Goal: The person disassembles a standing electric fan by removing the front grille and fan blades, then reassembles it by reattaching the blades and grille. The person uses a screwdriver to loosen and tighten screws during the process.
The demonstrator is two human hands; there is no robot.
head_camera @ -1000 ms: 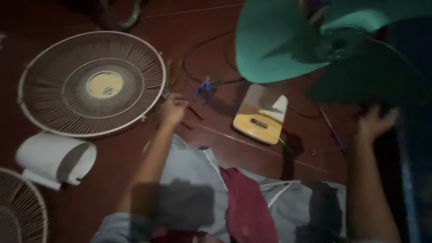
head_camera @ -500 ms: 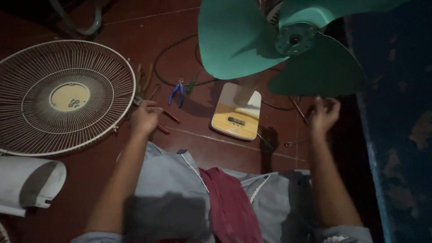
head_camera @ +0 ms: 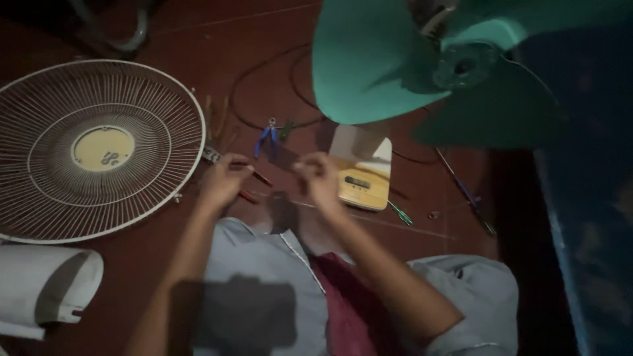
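My left hand (head_camera: 224, 181) is curled around a thin red-handled tool (head_camera: 259, 177) just above the dark red floor, close to the rim of a round white fan grille (head_camera: 99, 148). My right hand (head_camera: 318, 178) hovers a short way to its right with fingers curled, beside a yellow and white box-shaped device (head_camera: 361, 178). Whether it holds anything is hidden. Blue-handled pliers (head_camera: 266, 137) lie just beyond both hands. A teal fan blade assembly (head_camera: 428, 72) hangs over the scene at the upper right.
A white curved fan housing (head_camera: 46, 290) lies at the lower left. A dark cable (head_camera: 264, 72) loops over the floor behind the pliers. Screwdrivers (head_camera: 465, 191) lie to the right of the yellow device. My knees in grey cloth (head_camera: 264, 264) fill the bottom.
My right hand has come in from the far right to the middle, next to my left hand. The left hand has stayed near the grille's rim. The view has shifted closer.
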